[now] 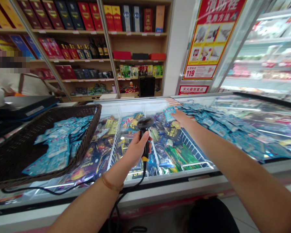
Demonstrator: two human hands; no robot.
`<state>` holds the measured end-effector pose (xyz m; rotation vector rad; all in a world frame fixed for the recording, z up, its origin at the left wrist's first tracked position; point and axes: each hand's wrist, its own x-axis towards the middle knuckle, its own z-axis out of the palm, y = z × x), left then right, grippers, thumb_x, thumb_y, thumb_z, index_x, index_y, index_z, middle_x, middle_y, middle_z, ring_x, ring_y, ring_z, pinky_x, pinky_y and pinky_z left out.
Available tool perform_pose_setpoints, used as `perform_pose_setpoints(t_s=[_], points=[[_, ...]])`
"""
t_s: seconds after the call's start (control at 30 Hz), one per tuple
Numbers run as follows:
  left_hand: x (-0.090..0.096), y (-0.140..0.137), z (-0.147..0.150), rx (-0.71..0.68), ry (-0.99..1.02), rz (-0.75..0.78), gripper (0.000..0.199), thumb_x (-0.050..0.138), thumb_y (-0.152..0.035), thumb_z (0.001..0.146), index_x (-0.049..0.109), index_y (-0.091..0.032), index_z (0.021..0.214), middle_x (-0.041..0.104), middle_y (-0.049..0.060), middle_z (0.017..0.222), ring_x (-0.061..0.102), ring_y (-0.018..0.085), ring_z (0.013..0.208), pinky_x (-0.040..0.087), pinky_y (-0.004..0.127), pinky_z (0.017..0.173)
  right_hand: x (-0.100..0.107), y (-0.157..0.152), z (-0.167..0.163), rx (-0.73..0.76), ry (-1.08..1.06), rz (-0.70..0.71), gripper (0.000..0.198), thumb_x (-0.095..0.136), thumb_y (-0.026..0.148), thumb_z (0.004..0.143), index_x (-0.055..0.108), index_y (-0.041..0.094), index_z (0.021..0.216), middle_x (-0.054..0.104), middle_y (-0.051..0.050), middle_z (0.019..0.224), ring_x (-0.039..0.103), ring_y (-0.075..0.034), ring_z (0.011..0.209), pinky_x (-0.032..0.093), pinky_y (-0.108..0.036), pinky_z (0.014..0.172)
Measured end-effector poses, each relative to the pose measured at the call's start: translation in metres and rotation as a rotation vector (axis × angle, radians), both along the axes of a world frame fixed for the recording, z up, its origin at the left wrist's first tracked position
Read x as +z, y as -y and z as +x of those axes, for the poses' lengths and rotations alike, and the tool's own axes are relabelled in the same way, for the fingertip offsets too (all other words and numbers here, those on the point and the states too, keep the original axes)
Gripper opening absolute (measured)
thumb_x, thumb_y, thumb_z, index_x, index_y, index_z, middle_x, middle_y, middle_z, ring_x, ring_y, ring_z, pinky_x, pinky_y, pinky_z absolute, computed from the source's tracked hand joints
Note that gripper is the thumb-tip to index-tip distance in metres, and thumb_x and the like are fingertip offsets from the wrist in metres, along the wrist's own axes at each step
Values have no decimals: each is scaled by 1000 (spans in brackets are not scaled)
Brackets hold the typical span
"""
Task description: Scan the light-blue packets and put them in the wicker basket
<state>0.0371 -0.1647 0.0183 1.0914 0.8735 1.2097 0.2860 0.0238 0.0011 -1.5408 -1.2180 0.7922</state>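
Two hands apart, left [135, 147] gripping scanner [145, 129], right [181, 119] pinching blue packet [169, 114], print unreadable, fingertips hidden.

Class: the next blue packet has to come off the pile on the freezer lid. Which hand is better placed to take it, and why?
The right hand: it reaches the blue packets and grips one, while the left hand holds the scanner.

Shop, stocked shelves [135, 32], chest freezer [160, 106], barcode scanner [145, 124]
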Motion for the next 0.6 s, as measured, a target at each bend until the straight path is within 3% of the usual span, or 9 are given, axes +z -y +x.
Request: perform_pose_setpoints(t_s=[0.07, 0.2, 0.47, 0.6], points=[[-2, 1, 0, -24, -17, 13, 52, 72, -64, 74, 52, -20, 93, 61, -2, 83, 54, 7, 53, 45, 23, 47, -3, 9, -27, 58, -196, -26, 12, 62, 26, 81, 62, 23, 93, 74, -2, 87, 71, -18, 79, 57, -36, 78], [-5, 2, 2, -55, -67, 43, 52, 70, -64, 76, 51, -21, 97, 60, -3, 81, 53, 7, 51, 43, 23, 47, -4, 29, -61, 221, -572, 70, 22, 75, 38, 74, 63, 24, 87, 73, 2, 79, 71, -18, 83, 57, -34, 81], [-8, 6, 9, -120, -190, 132, 49, 65, -65, 81, 48, -21, 95, 58, -4, 74, 52, 8, 47, 40, 25, 47, 7, 53, -62, 347, -691, 77, 29, 83, 35, 73, 58, 21, 71, 70, 0, 66, 73, -19, 84, 55, -29, 79], [-8, 6, 10, -144, -210, 144, 51, 64, -66, 81, 48, -21, 99, 57, -4, 73, 52, 8, 47, 39, 25, 48, 12, 57, -64, 354, -715, 93, 27, 81, 36, 76, 59, 21, 73, 72, -1, 71, 73, -22, 92, 55, -31, 81]])
